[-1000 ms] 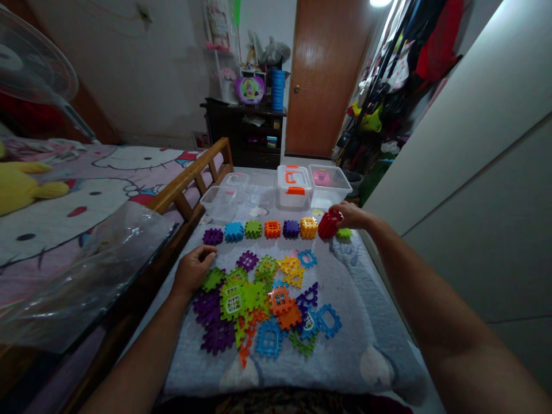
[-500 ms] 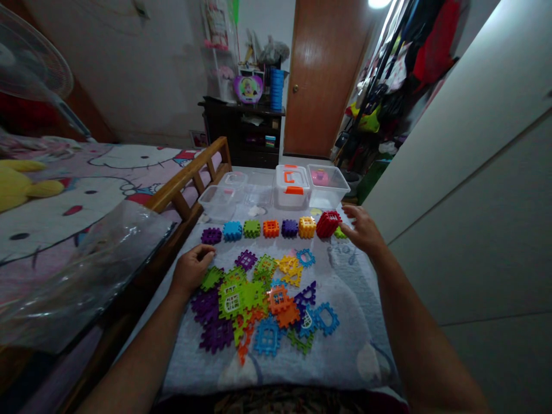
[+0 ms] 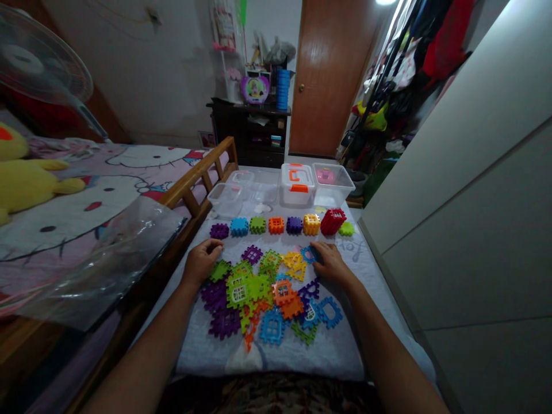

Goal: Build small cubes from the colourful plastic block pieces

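Note:
A heap of flat, coloured interlocking plastic tiles (image 3: 267, 299) lies on a pale blanket (image 3: 276, 351). Behind it runs a row of assembled cubes, from a purple cube (image 3: 219, 230) on the left to a red cube (image 3: 333, 221) on the right, with a loose green tile (image 3: 346, 229) beside the red one. My left hand (image 3: 202, 261) rests curled at the heap's left edge, next to a green tile (image 3: 220, 269); what its fingers hold is hidden. My right hand (image 3: 330, 263) lies on the heap's right side, fingers down by a blue tile (image 3: 307, 253).
Clear plastic boxes (image 3: 228, 198) and a white box with orange clasps (image 3: 296, 184) stand behind the cubes. A wooden bed rail (image 3: 196, 181) and clear plastic sheet (image 3: 103, 259) lie left. A pale cupboard wall (image 3: 466, 190) runs along the right.
My right hand has let go of the red cube at the row's right end and come back down to the tile heap. The left hand has hardly moved.

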Available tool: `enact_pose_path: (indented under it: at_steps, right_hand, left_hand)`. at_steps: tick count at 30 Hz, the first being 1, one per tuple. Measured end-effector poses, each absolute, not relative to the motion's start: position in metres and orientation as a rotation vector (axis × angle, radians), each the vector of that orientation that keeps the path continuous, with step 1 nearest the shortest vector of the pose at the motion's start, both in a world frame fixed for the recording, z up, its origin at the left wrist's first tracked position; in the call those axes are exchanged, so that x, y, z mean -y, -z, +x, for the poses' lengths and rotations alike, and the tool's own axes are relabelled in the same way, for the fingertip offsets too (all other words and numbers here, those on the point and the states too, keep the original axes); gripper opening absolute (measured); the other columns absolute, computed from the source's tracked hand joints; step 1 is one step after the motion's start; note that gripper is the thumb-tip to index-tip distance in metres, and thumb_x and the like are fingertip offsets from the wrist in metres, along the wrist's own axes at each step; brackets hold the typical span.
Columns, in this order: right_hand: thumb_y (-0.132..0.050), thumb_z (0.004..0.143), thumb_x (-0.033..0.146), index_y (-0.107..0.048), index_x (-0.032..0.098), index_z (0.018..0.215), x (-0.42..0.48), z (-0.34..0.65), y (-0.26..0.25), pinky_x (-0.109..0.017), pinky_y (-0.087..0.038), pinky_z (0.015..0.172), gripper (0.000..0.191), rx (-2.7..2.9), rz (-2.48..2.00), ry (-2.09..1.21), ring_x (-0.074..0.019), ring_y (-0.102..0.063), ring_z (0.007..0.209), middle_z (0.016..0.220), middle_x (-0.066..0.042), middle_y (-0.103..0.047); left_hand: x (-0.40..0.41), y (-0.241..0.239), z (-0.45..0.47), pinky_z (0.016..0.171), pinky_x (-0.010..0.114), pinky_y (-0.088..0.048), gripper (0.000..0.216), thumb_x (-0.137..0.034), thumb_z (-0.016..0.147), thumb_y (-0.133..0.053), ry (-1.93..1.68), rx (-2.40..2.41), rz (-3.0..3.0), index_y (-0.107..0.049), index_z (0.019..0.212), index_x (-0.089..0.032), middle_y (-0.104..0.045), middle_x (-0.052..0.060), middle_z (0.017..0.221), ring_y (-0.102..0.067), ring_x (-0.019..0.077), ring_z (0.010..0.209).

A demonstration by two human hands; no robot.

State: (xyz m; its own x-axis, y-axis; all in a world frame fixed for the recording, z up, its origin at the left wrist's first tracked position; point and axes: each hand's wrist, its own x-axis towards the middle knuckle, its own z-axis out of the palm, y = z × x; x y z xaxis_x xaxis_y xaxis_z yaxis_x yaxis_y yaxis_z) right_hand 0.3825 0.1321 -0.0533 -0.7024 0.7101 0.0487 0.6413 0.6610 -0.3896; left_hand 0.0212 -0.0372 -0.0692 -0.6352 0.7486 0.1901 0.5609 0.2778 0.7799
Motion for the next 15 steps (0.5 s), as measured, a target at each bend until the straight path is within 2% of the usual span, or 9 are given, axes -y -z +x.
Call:
enact_pose_path:
  at_steps: [5, 8, 10, 15]
  right_hand:
    - [-0.061, 0.076, 0.02, -0.062, 0.017, 0.127, -0.128, 0.385, 0.055, -0.041, -0.039, 0.105, 0.051, 2.62, -1.073, -0.493, -0.0293, -0.052, 0.119, 0.127, -0.014, -0.061]
    - [-0.058, 0.082, 0.027, -0.067, 0.016, 0.115, -0.126, 0.39, 0.059, -0.04, -0.042, 0.1, 0.036, 2.461, -0.983, -0.57, -0.0274, -0.056, 0.111, 0.115, -0.014, -0.064]
    - [-0.051, 0.089, 0.032, -0.069, 0.017, 0.102, -0.126, 0.393, 0.06, -0.037, -0.045, 0.091, 0.027, 2.327, -0.974, -0.668, -0.0244, -0.06, 0.099, 0.103, -0.011, -0.067]
    - [-0.039, 0.094, 0.04, -0.056, 0.021, 0.07, -0.129, 0.397, 0.064, -0.031, -0.042, 0.069, 0.035, 2.115, -1.096, -0.771, -0.0185, -0.056, 0.069, 0.07, -0.003, -0.059]
  left_hand:
    - [0.037, 0.072, 0.019, 0.072, 0.029, -0.05, 0.033, -0.047, 0.072, -0.057, -1.298, -2.323, 1.211, -0.071, 0.083, -0.02, -0.072, 0.003, 0.078, -0.067, 0.0211, 0.074]
    - [0.037, 0.073, 0.019, 0.074, 0.029, -0.05, 0.032, -0.047, 0.071, -0.057, -1.296, -2.317, 1.209, -0.07, 0.082, -0.02, -0.073, 0.003, 0.079, -0.067, 0.021, 0.075]
    - [0.037, 0.073, 0.019, 0.074, 0.029, -0.05, 0.032, -0.047, 0.071, -0.057, -1.295, -2.319, 1.203, -0.071, 0.082, -0.02, -0.073, 0.003, 0.08, -0.067, 0.0211, 0.076]
    - [0.037, 0.075, 0.018, 0.073, 0.029, -0.05, 0.034, -0.048, 0.071, -0.058, -1.303, -2.329, 1.19, -0.071, 0.084, -0.019, -0.073, 0.003, 0.079, -0.067, 0.021, 0.075]
